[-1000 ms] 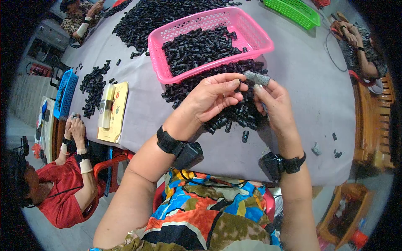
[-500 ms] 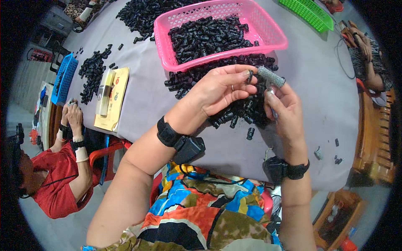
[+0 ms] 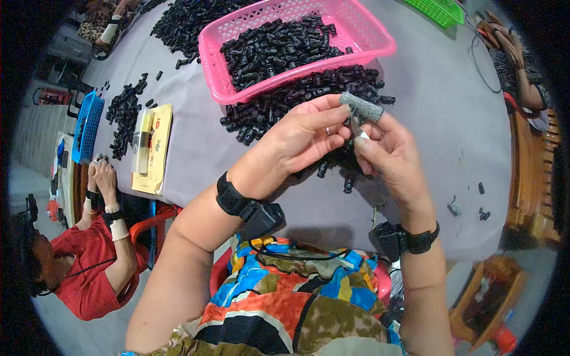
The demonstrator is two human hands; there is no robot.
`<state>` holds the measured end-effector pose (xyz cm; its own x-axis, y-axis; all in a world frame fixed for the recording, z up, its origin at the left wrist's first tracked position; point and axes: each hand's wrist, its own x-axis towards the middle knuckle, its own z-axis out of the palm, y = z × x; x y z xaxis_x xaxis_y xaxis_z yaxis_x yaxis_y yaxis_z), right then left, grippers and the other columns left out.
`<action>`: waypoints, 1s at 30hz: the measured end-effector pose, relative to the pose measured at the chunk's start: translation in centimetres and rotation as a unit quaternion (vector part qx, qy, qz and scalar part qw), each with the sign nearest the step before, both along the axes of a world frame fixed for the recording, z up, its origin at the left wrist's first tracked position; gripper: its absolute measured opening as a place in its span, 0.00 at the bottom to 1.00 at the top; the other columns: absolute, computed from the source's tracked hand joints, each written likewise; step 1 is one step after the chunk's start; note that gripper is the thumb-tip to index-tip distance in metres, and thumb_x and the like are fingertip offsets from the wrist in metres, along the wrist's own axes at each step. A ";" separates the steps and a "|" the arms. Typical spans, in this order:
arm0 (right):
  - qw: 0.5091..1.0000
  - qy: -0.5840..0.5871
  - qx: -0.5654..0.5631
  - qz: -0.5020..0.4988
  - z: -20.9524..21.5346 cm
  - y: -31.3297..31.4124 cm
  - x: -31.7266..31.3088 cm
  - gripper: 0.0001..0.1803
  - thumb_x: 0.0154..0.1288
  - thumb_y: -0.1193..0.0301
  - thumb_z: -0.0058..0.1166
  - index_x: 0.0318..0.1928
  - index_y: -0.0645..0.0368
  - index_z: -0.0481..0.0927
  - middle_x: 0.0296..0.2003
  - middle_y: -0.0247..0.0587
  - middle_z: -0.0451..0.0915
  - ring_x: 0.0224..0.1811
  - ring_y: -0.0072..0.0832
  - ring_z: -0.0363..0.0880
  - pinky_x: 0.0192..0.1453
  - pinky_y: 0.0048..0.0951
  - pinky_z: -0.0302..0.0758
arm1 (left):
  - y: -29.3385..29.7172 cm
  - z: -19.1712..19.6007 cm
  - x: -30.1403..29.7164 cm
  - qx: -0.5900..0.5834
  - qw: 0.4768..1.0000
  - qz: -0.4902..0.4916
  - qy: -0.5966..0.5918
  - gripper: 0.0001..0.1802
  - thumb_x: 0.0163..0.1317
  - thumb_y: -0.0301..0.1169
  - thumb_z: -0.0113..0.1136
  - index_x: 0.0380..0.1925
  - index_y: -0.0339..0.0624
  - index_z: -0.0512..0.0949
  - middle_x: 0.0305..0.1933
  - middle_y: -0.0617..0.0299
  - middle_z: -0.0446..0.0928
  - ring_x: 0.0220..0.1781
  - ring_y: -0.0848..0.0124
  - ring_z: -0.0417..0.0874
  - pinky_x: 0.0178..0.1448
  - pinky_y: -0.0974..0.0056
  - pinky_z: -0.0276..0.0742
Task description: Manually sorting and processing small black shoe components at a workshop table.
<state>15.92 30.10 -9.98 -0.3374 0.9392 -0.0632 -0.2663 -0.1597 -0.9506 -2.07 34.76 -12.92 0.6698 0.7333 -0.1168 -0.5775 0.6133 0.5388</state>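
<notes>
Small black cylindrical plastic part [image 3: 348, 120], raised over the near side of a heap of loose black parts [image 3: 255, 121] and, as far as visible, pinched between thumb and forefinger of the left hand [image 3: 309, 136]; mostly covered by fingertips, with too little showing to tell its ends apart. Just beside it, a slim pale blade-like tool [image 3: 357, 126], apparently metal, clasped between bent thumb and folded fingers of the right hand [image 3: 389, 142]; cannot tell of any contact between edge and part. Over the right forefinger, a rough grey tubular finger sleeve [image 3: 365, 107], slanted across the meeting point of both hands, close against the left fingertips. Probably best to brace the part on the sleeve, turn it by small rolls of the left thumb, and work in short, light strokes clear of bare skin, to avoid nicking plastic or finger. Left wrist nearly straight, lower fingers loosely curled; right wrist upright, forefinger pointing leftward. Forearms converging from the lower edge, with black boxy wrist modules [image 3: 263, 219] strapped on both. Farther out, a pink perforated plastic basket [image 3: 362, 29], partly filled with similar parts, on a grey tablecloth [image 3: 439, 118].
</notes>
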 end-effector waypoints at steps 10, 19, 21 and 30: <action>1.000 0.000 0.001 0.006 -0.8 0.1 0.2 0.24 0.62 0.73 0.55 0.59 0.59 0.69 0.31 0.24 0.72 0.25 0.08 0.66 0.25 0.12 0.64 | 0.0 -0.2 0.2 -0.001 0.999 0.010 0.030 0.15 0.64 0.29 0.55 0.50 0.40 0.70 0.42 0.62 0.77 0.37 0.78 0.82 0.41 0.77 0.82; 0.999 0.002 -0.007 0.035 -0.6 0.2 0.6 0.26 0.62 0.71 0.56 0.60 0.58 0.68 0.30 0.22 0.72 0.24 0.08 0.65 0.25 0.12 0.63 | 0.3 -0.4 -0.2 0.005 1.000 -0.003 0.023 0.17 0.63 0.29 0.56 0.52 0.39 0.70 0.43 0.62 0.77 0.38 0.77 0.81 0.41 0.76 0.81; 0.999 0.011 -0.010 0.037 -0.5 0.2 0.6 0.26 0.62 0.71 0.56 0.60 0.58 0.68 0.30 0.22 0.72 0.24 0.08 0.65 0.24 0.12 0.63 | 0.2 -0.4 -0.2 0.006 1.000 -0.003 0.021 0.17 0.63 0.29 0.56 0.52 0.39 0.70 0.43 0.62 0.77 0.39 0.76 0.81 0.42 0.76 0.81; 0.999 -0.011 -0.005 0.031 -0.4 0.2 0.5 0.27 0.62 0.71 0.55 0.62 0.57 0.67 0.28 0.21 0.69 0.23 0.09 0.63 0.24 0.13 0.60 | 0.3 -0.6 -0.2 -0.001 1.000 -0.004 0.013 0.15 0.64 0.28 0.55 0.50 0.39 0.71 0.42 0.61 0.77 0.40 0.75 0.80 0.43 0.75 0.80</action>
<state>16.39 30.25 -10.38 -0.3928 0.9162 -0.0795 -0.2352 -0.1837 -0.9544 -2.31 35.05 -13.51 0.6717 0.7281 -0.1365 -0.5583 0.6187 0.5528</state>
